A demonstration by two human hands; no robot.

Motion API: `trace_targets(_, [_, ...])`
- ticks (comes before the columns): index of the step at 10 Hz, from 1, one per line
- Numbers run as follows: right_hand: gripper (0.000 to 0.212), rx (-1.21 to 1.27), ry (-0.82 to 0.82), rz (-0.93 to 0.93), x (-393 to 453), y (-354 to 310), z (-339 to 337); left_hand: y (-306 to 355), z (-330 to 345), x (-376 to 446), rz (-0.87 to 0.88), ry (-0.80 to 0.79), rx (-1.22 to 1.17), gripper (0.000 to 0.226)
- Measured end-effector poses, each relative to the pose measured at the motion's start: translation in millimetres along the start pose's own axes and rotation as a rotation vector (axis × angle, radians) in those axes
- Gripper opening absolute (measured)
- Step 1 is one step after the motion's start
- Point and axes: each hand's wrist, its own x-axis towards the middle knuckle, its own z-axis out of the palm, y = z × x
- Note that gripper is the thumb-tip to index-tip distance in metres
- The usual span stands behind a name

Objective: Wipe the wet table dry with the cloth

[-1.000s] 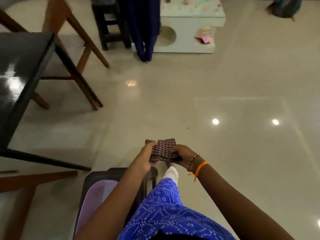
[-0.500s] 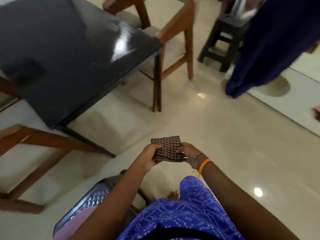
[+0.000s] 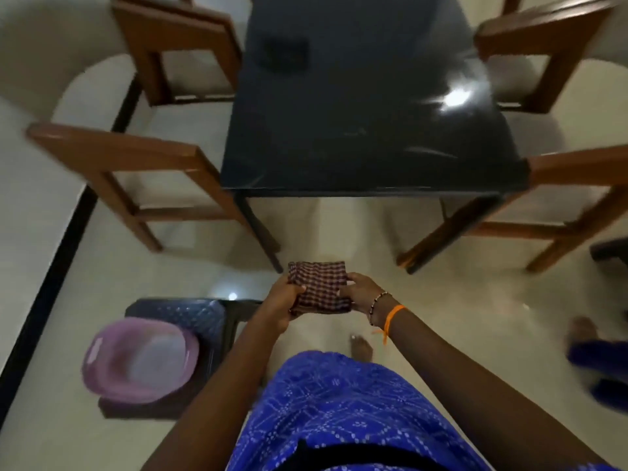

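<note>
A folded maroon checked cloth point(image 3: 319, 287) is held in front of me, above the floor. My left hand point(image 3: 280, 299) grips its left edge and my right hand point(image 3: 362, 292) grips its right edge. The black glossy table point(image 3: 356, 107) stands straight ahead, its near edge a short way beyond the cloth. Light glints on the table's right side, with faint streaks near the front right corner. A dark patch shows on the far left part of the top.
Wooden chairs flank the table: two on the left point(image 3: 136, 171) and two on the right point(image 3: 560, 198). A pink basin point(image 3: 139, 360) sits on a dark plastic stool point(image 3: 190, 314) at my lower left. Another person's foot point(image 3: 584, 334) shows at the right edge.
The view has swung left, so the table moved from the upper left to directly ahead. Both hands have kept hold of the cloth at the same height.
</note>
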Motion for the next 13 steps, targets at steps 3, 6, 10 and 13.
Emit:
trace_targets(3, [0.048, -0.454, -0.387, -0.159, 29, -72, 104, -23, -75, -24, 0.123, 0.405, -0.532, 0.038])
trace_targets(6, [0.049, -0.984, -0.669, -0.386, 38, -71, 293, -75, -202, -42, 0.245, 0.795, -0.649, 0.046])
trace_targets(10, [0.037, -1.448, -0.641, -0.460, 96, -16, 428, -122, -316, 24, -0.029, 0.781, -0.595, 0.064])
trace_targets(13, [0.016, -1.417, -0.670, -0.339, 112, -22, 441, -107, -332, 40, -0.106, 0.716, -0.290, 0.054])
